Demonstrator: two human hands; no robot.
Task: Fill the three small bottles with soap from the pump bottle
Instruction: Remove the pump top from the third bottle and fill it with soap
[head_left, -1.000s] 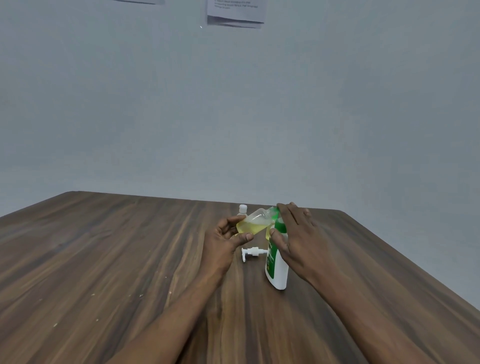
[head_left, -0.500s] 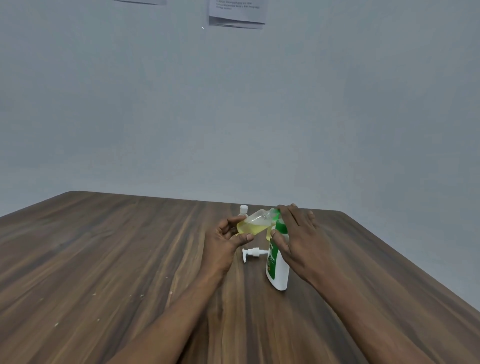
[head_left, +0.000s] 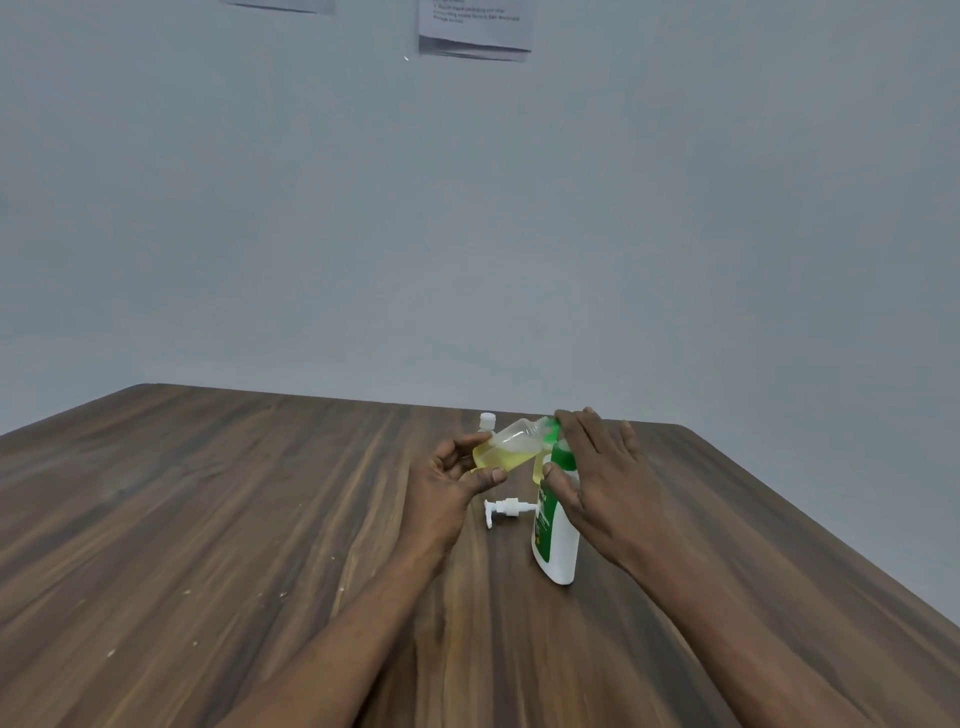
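Head view, lower centre: the left hand (head_left: 452, 478) grips a tilted small bottle (head_left: 506, 447), part full of yellow soap, its mouth against the top of the pump bottle (head_left: 558, 540), which the right hand (head_left: 597, 467) clasps (the pump head (head_left: 506, 510) lies beside it). If the two mouths drift apart, soap would likely spill onto the table (head_left: 208, 519).
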